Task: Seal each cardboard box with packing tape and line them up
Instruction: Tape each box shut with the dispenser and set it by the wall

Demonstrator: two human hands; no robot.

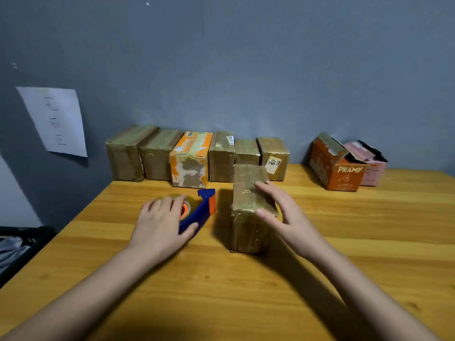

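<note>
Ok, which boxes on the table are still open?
The orange PRAMY box and the pink box beside it, far right; their flaps stand up, while the others are taped shut.

The left hand (161, 223) covers most of the tape roll (183, 205) on the dispenser (204, 207). Writing on the wall paper (55, 120) is too blurred to read. The near box (248, 207) hides part of the row (197, 156) behind. The dark bin (22, 244) is cut off at the left edge.

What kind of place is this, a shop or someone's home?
Probably a small home or back-room packing spot, not a shop: a plain wooden table against a bare grey wall, a row of taped boxes, and a handwritten paper sheet stuck up.
</note>
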